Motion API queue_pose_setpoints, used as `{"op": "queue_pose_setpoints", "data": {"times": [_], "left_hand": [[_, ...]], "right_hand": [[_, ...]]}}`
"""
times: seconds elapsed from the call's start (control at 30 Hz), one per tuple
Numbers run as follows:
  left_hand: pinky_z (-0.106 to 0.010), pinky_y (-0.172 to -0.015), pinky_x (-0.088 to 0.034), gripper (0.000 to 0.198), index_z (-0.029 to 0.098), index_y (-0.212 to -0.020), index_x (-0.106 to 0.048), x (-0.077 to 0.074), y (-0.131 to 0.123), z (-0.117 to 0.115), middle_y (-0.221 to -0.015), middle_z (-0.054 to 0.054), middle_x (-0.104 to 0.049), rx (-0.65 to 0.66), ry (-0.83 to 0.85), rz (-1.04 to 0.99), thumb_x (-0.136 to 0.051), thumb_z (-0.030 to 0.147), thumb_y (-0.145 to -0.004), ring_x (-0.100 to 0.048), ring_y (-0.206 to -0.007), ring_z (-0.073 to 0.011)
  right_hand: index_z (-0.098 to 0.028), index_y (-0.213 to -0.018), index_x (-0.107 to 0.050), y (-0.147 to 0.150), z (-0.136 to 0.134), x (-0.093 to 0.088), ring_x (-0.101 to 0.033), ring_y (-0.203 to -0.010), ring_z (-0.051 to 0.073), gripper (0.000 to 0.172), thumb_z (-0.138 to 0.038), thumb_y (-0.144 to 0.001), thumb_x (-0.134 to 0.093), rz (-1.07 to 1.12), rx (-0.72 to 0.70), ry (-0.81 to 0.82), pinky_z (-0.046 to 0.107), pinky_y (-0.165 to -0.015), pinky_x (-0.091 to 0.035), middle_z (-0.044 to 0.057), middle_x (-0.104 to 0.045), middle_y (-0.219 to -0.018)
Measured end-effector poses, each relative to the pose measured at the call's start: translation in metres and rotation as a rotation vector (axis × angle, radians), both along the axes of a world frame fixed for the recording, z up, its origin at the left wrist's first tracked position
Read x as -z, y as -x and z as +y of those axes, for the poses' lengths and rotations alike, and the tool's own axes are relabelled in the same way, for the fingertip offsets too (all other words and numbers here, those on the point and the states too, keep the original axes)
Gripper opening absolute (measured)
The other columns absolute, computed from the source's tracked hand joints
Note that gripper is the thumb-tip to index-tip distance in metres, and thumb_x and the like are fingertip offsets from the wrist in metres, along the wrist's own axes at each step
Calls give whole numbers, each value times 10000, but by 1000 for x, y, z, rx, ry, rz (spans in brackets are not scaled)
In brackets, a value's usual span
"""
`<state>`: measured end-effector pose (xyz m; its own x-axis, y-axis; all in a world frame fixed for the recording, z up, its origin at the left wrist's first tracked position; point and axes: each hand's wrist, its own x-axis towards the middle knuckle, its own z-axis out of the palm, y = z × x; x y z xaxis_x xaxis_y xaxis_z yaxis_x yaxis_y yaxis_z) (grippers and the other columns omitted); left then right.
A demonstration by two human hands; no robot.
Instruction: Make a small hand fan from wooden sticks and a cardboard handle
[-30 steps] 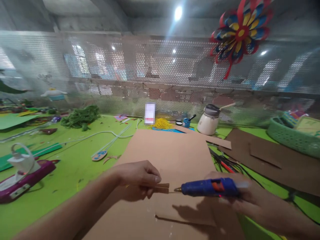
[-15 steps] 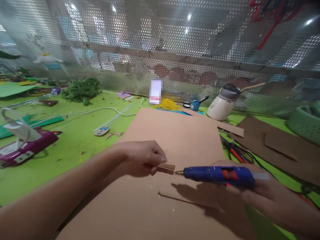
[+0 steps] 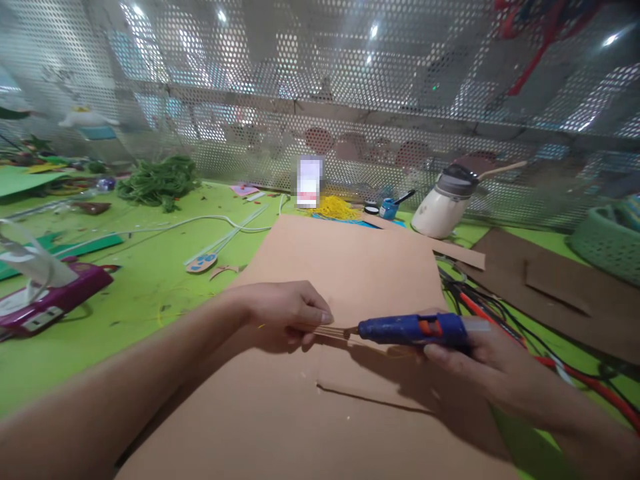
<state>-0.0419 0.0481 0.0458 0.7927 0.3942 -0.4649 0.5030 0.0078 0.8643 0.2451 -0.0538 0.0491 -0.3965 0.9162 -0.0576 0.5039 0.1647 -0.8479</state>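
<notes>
My left hand [image 3: 285, 311] is closed in a pinch on a small brown ribbed cardboard strip [image 3: 333, 331], holding it just above a large tan cardboard sheet [image 3: 345, 267]. My right hand [image 3: 480, 363] grips a blue glue gun [image 3: 415, 329] with an orange trigger. The gun's metal nozzle touches the free end of the strip. A smaller tan cardboard piece [image 3: 375, 380] lies on the sheet under the gun.
The green table [image 3: 150, 293] carries a purple-and-white device [image 3: 40, 293] at left, a green fibre pile [image 3: 160, 179], a white jar [image 3: 445, 203], dark brown card [image 3: 560, 287], red and black cables [image 3: 490, 310] and a green basket [image 3: 610, 243]. A perforated metal screen [image 3: 320, 100] stands behind.
The glue gun has moved left until its nozzle meets the strip's end. The view tilted downward a second ago; my left hand has stayed pinched on the strip.
</notes>
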Motion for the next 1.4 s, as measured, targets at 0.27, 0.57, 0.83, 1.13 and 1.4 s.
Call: {"op": "queue_pose_setpoints", "data": {"times": [0.27, 0.57, 0.83, 1.13, 1.4], "left_hand": [[-214, -492, -355, 377, 148, -665, -615, 1, 0, 3, -587, 5, -578, 11, 30, -6, -565, 438, -900, -442, -477, -85], [-209, -491, -344, 371, 148, -638, -589, 0, 0, 2, -591, 6, -581, 15, 24, -7, -578, 410, -900, -413, -476, -77], [-214, -491, -357, 393, 154, -661, -603, 3, 0, 2, -591, 10, -579, -7, 13, -2, -572, 468, -895, -436, -478, -84], [-206, -492, -351, 379, 145, -674, -618, 4, 0, 0, -575, 9, -561, -7, -10, -4, -567, 444, -902, -430, -497, -89], [-200, -482, -343, 388, 142, -666, -610, 5, 0, 0, -574, 1, -555, -10, -27, -10, -559, 442, -907, -422, -503, -92]], "right_hand": [[-222, -1162, -724, -4, -3, 5, -661, -825, 238, 303, -371, -944, -576, -30, -5, -11, 298, -693, -551, 48, -743, -926], [-229, -1165, -723, 1, -4, 7, -677, -885, 252, 300, -361, -941, -574, -61, -10, -59, 313, -771, -556, 40, -757, -992], [-225, -1122, -734, -1, -4, 5, -680, -834, 244, 297, -383, -948, -551, -111, 4, -147, 302, -748, -555, 39, -762, -937], [-230, -956, -704, 1, -7, 3, -651, -777, 240, 195, -344, -935, -547, -128, -44, -199, 310, -695, -537, 56, -729, -901], [-231, -929, -673, 5, -9, 5, -639, -758, 230, 177, -331, -945, -528, -105, -32, -185, 315, -712, -538, 49, -704, -868]]}}
